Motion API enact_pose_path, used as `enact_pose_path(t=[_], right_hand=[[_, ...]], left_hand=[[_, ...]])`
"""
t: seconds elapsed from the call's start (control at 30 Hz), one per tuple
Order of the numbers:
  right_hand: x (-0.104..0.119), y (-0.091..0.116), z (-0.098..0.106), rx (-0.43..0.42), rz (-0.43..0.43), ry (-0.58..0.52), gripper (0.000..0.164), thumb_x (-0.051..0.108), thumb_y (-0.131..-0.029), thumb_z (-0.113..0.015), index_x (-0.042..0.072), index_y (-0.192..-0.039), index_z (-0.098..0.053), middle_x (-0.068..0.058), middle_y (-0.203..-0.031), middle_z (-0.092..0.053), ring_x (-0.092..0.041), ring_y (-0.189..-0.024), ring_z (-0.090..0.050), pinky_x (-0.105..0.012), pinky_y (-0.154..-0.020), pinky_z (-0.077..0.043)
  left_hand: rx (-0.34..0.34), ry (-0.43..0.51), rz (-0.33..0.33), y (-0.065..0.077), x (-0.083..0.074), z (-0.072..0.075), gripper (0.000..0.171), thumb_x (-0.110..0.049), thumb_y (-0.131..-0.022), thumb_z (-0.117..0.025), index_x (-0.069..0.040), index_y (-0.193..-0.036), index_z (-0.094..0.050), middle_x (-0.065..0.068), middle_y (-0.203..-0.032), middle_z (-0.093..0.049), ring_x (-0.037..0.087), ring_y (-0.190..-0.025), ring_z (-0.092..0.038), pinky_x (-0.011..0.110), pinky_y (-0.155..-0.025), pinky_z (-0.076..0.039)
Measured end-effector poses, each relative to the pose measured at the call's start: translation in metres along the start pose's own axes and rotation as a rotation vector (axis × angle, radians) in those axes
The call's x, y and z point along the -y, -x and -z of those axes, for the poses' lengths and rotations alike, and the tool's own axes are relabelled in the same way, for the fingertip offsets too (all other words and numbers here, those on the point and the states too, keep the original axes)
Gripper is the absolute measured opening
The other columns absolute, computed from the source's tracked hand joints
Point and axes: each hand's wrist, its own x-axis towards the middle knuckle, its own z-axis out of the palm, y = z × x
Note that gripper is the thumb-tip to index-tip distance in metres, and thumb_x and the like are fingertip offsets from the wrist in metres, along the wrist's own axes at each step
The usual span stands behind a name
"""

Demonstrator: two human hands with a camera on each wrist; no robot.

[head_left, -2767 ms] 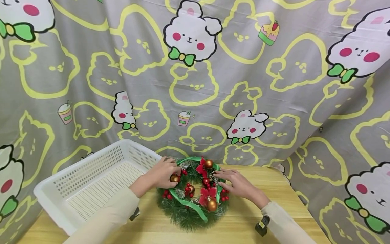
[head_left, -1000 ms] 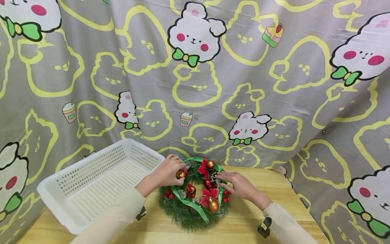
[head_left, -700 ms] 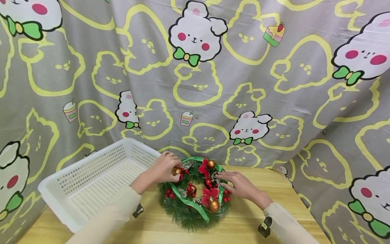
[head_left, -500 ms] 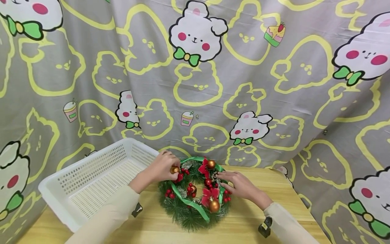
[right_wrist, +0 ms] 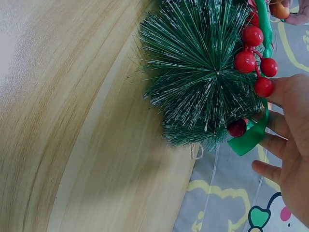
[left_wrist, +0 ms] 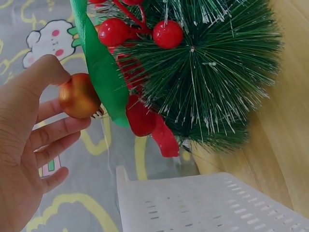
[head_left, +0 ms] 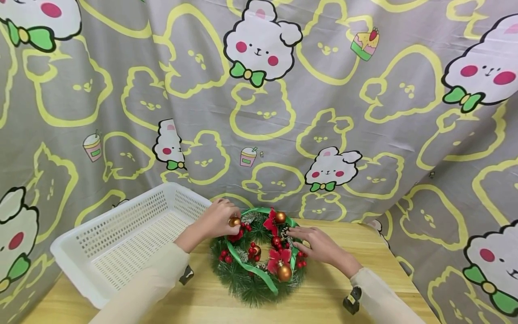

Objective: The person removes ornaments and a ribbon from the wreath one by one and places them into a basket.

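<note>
A green Christmas wreath (head_left: 252, 292) lies on the wooden table, trimmed with green ribbon (head_left: 259, 275), red flowers (head_left: 278, 260), red berries (right_wrist: 245, 62) and gold balls (head_left: 284, 272). At its upper left, my left hand (head_left: 218, 219) pinches a gold ball ornament (left_wrist: 79, 95) between thumb and fingers. The left wrist view has this ball beside the ribbon, its metal cap toward the wreath. My right hand (head_left: 317, 244) rests at the wreath's right side, its fingers extended by the berries and ribbon; some fingertips are hidden behind them in the right wrist view.
A white perforated plastic basket (head_left: 77, 281) stands on the table left of the wreath, its far right corner close to my left hand. Behind the table (head_left: 348, 301) hangs a grey curtain (head_left: 267, 121) printed with rabbits.
Over the last second my left hand has shifted slightly left and toward the wreath's far edge with the gold ball ornament. My right hand has stayed at the wreath's right side.
</note>
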Motion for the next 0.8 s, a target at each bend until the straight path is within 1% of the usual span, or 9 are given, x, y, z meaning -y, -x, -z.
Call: enact_pose_path(t=[0.17,0.33,0.4,0.57,0.7,0.8], right_hand=[[0.0003,-0.0005,0.0007,0.013,-0.005,0.005,0.039,0.021,-0.101,-0.064,0.009,-0.138,-0.064,-0.014,-0.139,-0.065,-0.035,-0.128,-0.062,-0.055,-0.103,-0.049],[0.0000,-0.0011,0.0004,0.011,-0.001,0.005,0.039,0.021,-0.101,-0.064,0.009,-0.138,-0.064,-0.013,-0.139,-0.065,-0.034,-0.128,-0.062,-0.055,-0.103,-0.049],[-0.0002,-0.0011,0.0002,0.010,-0.002,0.010,0.039,0.022,-0.101,-0.064,0.009,-0.138,-0.065,-0.013,-0.139,-0.065,-0.034,-0.128,-0.062,-0.055,-0.103,-0.049],[-0.0002,-0.0011,0.0003,0.010,-0.008,0.018,0.038,0.023,-0.101,-0.063,0.010,-0.137,-0.065,-0.013,-0.139,-0.065,-0.033,-0.127,-0.063,-0.055,-0.103,-0.049],[0.0002,-0.0010,0.0006,0.008,-0.008,0.016,0.038,0.022,-0.101,-0.064,0.011,-0.137,-0.066,-0.013,-0.139,-0.065,-0.033,-0.127,-0.063,-0.055,-0.102,-0.050],[-0.0005,-0.0004,-0.0001,-0.003,0.001,0.024,0.037,0.021,-0.100,-0.065,0.010,-0.136,-0.066,-0.013,-0.138,-0.066,-0.034,-0.125,-0.064,-0.055,-0.101,-0.050]], left_hand=[[0.011,0.015,0.020,-0.0036,-0.0018,-0.0016,0.011,-0.026,-0.081,-0.074,-0.018,-0.089,-0.072,-0.008,-0.079,-0.065,0.012,-0.078,-0.050,0.051,-0.097,-0.044],[0.015,0.027,0.015,-0.0060,-0.0024,-0.0030,0.008,-0.026,-0.081,-0.074,-0.020,-0.085,-0.073,-0.009,-0.077,-0.067,0.010,-0.073,-0.051,0.053,-0.097,-0.045],[0.018,0.027,0.011,-0.0065,-0.0024,-0.0031,0.006,-0.026,-0.080,-0.074,-0.021,-0.082,-0.072,-0.010,-0.073,-0.065,0.008,-0.070,-0.050,0.053,-0.097,-0.045],[0.054,0.047,0.005,-0.0070,-0.0034,-0.0016,0.006,-0.026,-0.080,-0.072,-0.023,-0.076,-0.070,-0.015,-0.063,-0.056,0.006,-0.064,-0.044,0.052,-0.096,-0.045],[0.093,0.063,0.006,-0.0053,-0.0068,0.0016,0.005,-0.028,-0.081,-0.072,-0.024,-0.079,-0.072,-0.018,-0.062,-0.055,0.004,-0.065,-0.046,0.050,-0.097,-0.044],[0.110,0.076,0.001,-0.0043,-0.0102,0.0039,0.006,-0.029,-0.082,-0.072,-0.024,-0.083,-0.074,-0.018,-0.062,-0.055,0.003,-0.066,-0.048,0.048,-0.097,-0.044]])
